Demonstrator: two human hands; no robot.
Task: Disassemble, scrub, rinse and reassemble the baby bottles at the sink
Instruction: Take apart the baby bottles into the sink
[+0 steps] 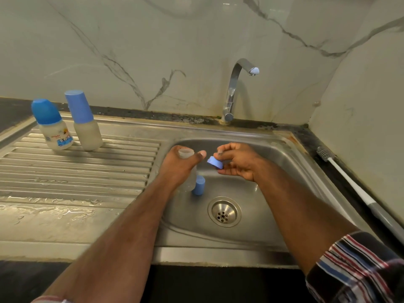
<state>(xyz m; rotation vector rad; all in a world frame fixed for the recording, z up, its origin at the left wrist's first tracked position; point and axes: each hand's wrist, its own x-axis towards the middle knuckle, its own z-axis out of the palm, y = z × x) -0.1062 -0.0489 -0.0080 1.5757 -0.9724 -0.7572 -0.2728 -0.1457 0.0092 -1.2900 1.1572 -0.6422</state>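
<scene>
Head view: both forearms reach from the bottom of the frame up into the steel sink [284,162] at centre. The left hand [179,167] is curled round a clear open bottle [189,171], held upright, its mouth showing above the thumb. The right hand [237,161] pinches a blue collar ring [215,162] just right of the bottle's mouth, apart from it. A blue cap [199,185] lies in the basin below. Two capped bottles [72,121] stand on the drainboard, upper left. A bottle brush [354,184] lies on the worktop at right.
</scene>
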